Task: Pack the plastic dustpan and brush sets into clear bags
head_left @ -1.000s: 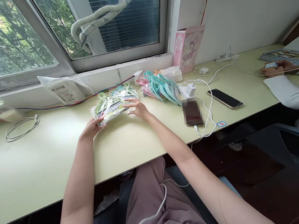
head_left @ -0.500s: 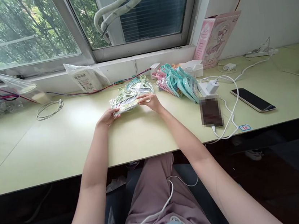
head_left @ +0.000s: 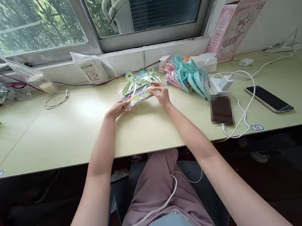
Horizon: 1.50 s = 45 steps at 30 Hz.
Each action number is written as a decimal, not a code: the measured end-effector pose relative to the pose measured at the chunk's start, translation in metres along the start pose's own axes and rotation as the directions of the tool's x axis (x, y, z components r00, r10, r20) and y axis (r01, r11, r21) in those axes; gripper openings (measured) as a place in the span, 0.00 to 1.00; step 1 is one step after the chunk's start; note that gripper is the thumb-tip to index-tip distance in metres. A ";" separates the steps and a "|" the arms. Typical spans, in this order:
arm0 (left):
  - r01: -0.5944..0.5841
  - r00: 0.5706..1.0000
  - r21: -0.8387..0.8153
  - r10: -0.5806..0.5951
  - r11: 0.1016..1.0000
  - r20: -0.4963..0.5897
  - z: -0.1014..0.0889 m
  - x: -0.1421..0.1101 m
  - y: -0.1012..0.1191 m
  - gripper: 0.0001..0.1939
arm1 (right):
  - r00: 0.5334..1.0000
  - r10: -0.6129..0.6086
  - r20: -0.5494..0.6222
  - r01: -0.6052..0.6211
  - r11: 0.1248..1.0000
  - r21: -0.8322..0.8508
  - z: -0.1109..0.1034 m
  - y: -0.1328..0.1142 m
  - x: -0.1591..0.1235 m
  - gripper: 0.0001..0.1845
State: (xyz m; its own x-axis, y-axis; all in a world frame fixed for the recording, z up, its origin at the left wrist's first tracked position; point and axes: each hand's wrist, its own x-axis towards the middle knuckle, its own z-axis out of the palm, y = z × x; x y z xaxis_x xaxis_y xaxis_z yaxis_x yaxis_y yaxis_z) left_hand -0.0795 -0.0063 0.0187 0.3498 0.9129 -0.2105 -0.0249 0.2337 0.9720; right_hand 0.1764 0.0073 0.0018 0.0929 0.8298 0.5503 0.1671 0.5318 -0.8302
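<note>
Between my hands is a plastic-wrapped dustpan and brush set with a pale green handle, dark bristles and a printed label strip along its near edge. My left hand grips its left corner, thumb on top and fingers curled underneath. At the right end, my right hand pinches the wrapping and label edge. Just behind lies another wrapped set in pale green and teal, partly hidden by the held one. To the right sits a pile of similar teal and pink wrapped sets.
A power adapter with white cables, a blurred-out dark device and a phone are on the right. A pink box stands behind them. Toward the left lie a coiled cable and a white package.
The view has shifted, so the table items appear farther right. The held set looks tilted up more, its near set of bristles and label facing me. Both hands keep hold of it.
</note>
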 end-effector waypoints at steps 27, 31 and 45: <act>-0.247 0.961 0.124 0.227 0.961 0.159 -0.003 -0.006 0.008 0.38 | 0.765 0.634 0.113 -0.599 0.634 0.489 0.012 -0.002 0.002 0.05; -0.341 0.922 0.206 0.283 0.917 0.266 0.004 -0.010 0.008 0.45 | 0.750 0.660 0.048 -0.577 0.618 0.534 0.014 -0.002 0.000 0.04; -0.271 0.930 0.116 0.291 0.955 -0.223 0.022 0.015 -0.008 0.28 | 0.784 0.618 0.046 -0.574 0.695 0.433 0.018 0.004 -0.002 0.07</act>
State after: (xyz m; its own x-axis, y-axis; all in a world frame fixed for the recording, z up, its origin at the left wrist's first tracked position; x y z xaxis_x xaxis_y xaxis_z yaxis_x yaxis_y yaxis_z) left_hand -0.0530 -0.0020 0.0100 0.1095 0.9919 0.0640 -0.0105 -0.0632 0.9979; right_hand 0.1588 0.0107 -0.0039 0.1307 0.9877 -0.0859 -0.3626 -0.0331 -0.9314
